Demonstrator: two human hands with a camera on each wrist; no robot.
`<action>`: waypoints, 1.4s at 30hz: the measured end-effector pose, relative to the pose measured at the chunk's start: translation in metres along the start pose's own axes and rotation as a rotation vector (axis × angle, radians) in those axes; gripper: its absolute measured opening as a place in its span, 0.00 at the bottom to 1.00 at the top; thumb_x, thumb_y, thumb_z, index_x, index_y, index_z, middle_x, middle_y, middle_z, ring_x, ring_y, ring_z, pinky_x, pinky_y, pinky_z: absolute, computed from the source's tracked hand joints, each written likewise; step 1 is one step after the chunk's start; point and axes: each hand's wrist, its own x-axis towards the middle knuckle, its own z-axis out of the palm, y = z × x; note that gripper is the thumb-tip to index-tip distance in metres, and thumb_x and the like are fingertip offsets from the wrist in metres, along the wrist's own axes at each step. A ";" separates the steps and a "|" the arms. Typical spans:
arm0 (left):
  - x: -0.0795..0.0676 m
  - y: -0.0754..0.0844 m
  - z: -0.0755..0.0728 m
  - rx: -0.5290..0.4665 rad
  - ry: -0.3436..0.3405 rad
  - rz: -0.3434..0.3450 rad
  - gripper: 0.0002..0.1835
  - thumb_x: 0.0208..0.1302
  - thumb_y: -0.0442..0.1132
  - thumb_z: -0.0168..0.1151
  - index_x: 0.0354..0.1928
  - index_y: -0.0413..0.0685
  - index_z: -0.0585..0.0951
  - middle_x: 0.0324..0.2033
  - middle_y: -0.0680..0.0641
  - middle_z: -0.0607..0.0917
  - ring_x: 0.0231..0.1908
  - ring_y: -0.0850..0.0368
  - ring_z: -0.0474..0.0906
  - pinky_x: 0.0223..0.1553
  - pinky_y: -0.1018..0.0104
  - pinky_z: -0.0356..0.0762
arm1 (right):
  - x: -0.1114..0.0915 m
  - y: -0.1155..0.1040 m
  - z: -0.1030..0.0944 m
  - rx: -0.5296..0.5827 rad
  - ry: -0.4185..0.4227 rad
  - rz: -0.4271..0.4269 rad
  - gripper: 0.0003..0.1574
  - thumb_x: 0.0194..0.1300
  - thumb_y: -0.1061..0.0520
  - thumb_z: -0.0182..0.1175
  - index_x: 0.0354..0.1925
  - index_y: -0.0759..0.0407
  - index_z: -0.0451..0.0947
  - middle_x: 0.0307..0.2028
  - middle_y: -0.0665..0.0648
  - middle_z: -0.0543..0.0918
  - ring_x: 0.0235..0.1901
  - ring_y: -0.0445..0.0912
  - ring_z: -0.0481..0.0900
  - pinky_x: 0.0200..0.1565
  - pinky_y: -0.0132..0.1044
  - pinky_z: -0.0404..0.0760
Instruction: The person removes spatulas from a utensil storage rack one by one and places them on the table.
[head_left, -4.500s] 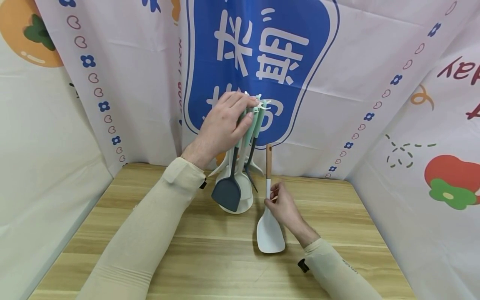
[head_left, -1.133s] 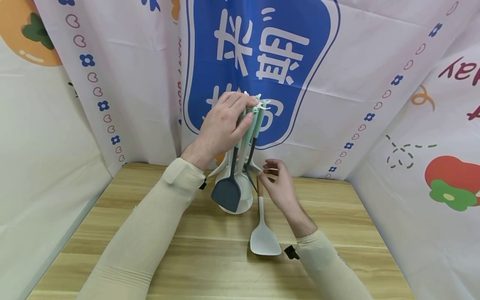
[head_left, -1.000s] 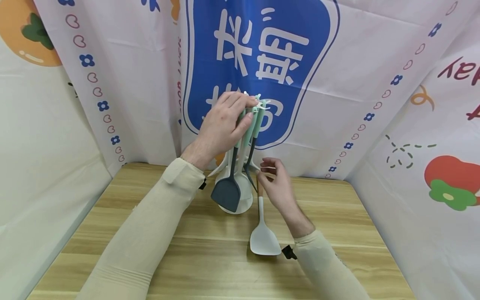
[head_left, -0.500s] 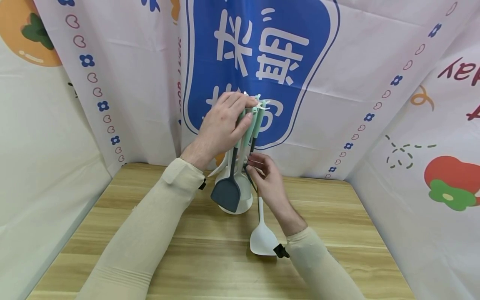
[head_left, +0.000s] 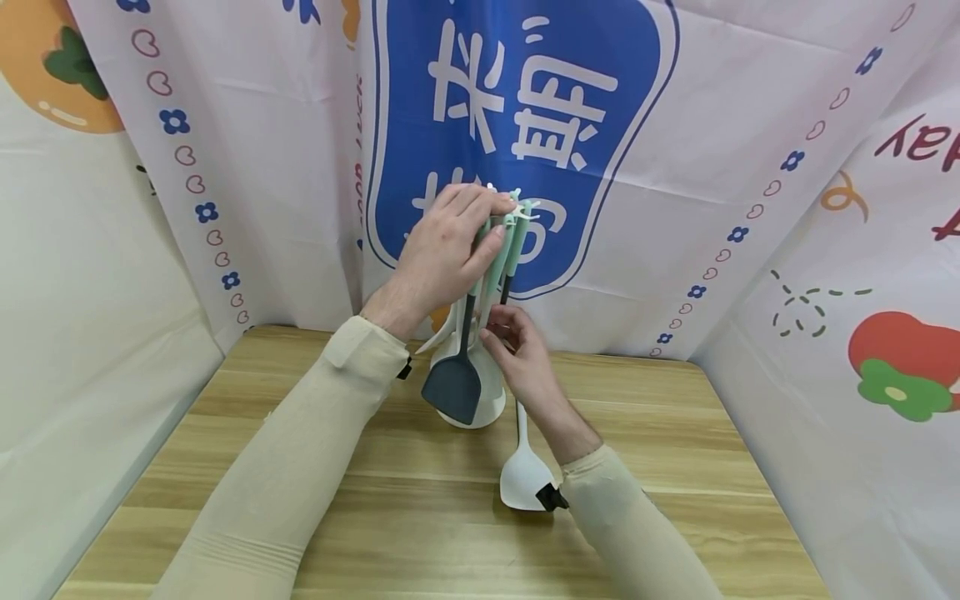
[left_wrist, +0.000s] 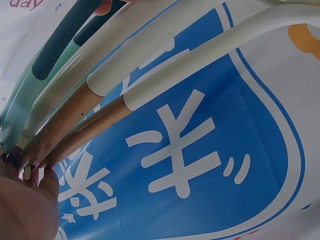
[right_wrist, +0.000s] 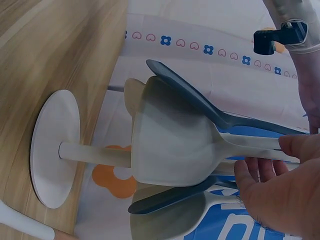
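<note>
A white utensil stand [right_wrist: 55, 150] holds several hanging kitchen utensils. My left hand [head_left: 448, 242] holds the stand's top, fingers over the hooks and thumb by the mint handles [head_left: 501, 262]. In the left wrist view its fingertips are by the wooden handle ends [left_wrist: 65, 125]. My right hand [head_left: 528, 362] is at mid-height on the stand. In the right wrist view, thumb and curled fingers close around the shaft of a hanging white spatula [right_wrist: 175, 132]. A dark spatula [head_left: 453, 387] hangs in front. Another white spatula [head_left: 522, 479] lies on the table, its handle hidden behind my right wrist.
The wooden table [head_left: 420, 517] extends around the stand. A printed cloth [head_left: 622, 225] hangs right behind it, with more cloth walls on the left and right. A dark-edged utensil [right_wrist: 185, 95] hangs close beside the white spatula.
Earlier my right hand held the wooden-handled white spatula; it now lies on the table, released. That hand has since moved left to the stand's hanging utensils. My left hand stays put.
</note>
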 end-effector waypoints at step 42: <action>-0.002 0.001 0.000 -0.004 -0.007 -0.012 0.22 0.93 0.48 0.53 0.75 0.50 0.84 0.77 0.44 0.85 0.84 0.42 0.72 0.96 0.47 0.61 | -0.005 0.004 -0.014 -0.109 0.086 -0.051 0.19 0.89 0.66 0.60 0.71 0.66 0.77 0.63 0.69 0.84 0.61 0.53 0.85 0.63 0.36 0.83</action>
